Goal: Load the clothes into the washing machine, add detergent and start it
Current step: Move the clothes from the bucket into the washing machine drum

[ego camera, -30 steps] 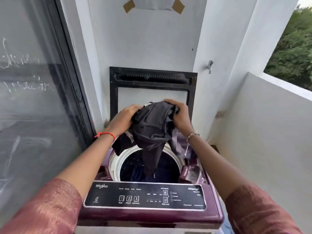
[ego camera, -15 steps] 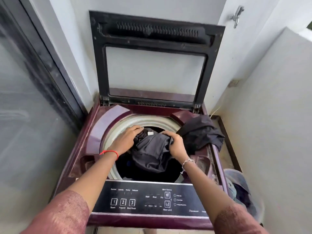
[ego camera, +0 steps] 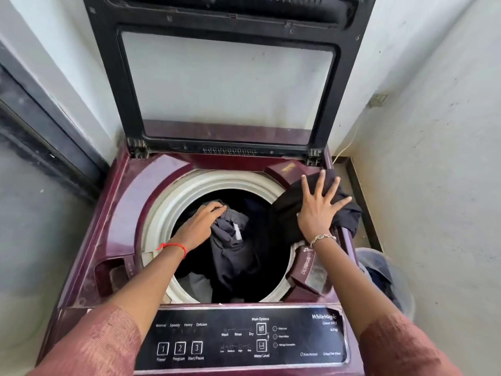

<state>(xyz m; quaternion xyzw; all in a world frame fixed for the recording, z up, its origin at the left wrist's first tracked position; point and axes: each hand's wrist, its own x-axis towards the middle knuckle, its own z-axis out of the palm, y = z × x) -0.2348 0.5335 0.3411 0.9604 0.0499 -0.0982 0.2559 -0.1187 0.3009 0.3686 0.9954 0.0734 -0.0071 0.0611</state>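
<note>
Looking down into a maroon top-load washer [ego camera: 113,213], lid [ego camera: 227,77] standing open against the back wall. Left hand [ego camera: 200,226] reaching into the drum [ego camera: 173,210], fingers curled onto a dark grey garment [ego camera: 230,240] with a white tag showing, pressing or gripping it at the waistband; can't tell which. Garment lying inside the drum on top of other dark clothes, a pale piece showing at the bottom front.

Right hand [ego camera: 320,210] lying flat, fingers spread, palm down on a black garment [ego camera: 349,213] draped over the washer's right rim, part hanging into the drum, part spilling over the outer edge. Not grasping, just resting on it.

Detergent tray [ego camera: 311,270] sitting at the front-right of the opening, just below the right wrist, label readable, looking empty. Control panel [ego camera: 244,337] running along the front edge, buttons 1, 2, 3 at left, no lights showing.

Red thread on left wrist, metal bracelet on right. Basket [ego camera: 393,280] standing on the floor right of the washer, some dark cloth inside.
</note>
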